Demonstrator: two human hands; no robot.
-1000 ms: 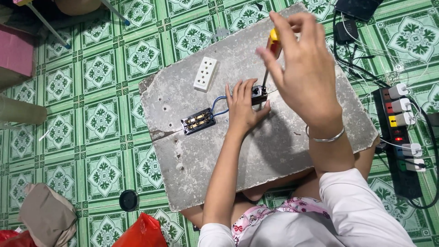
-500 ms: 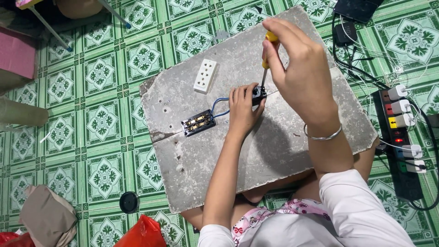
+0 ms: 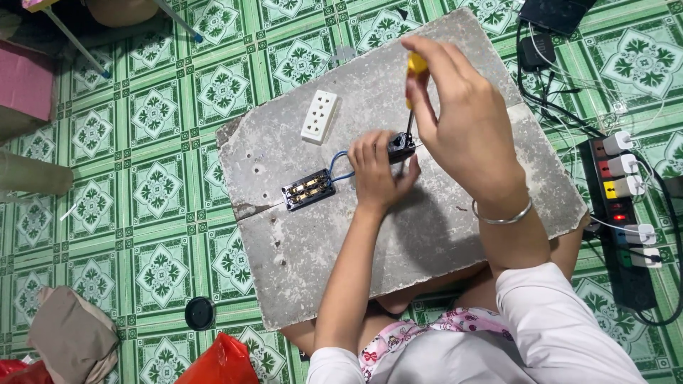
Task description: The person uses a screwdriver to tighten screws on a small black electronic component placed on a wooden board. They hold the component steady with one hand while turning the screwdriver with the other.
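**Screwdriver on a black part, grey slab, green tiled floor**

You sit on the green patterned floor [image 3: 163, 192] with a grey slab [image 3: 441, 235] on your lap. Your right hand [image 3: 466, 135] fingers pinch a yellow-handled screwdriver [image 3: 414, 71] upright; your left hand [image 3: 377, 174] fingers press together on the small black part [image 3: 400, 148] mid-slab.

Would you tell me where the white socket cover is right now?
The white socket cover lies on the grey slab, upper left, above the open socket base.
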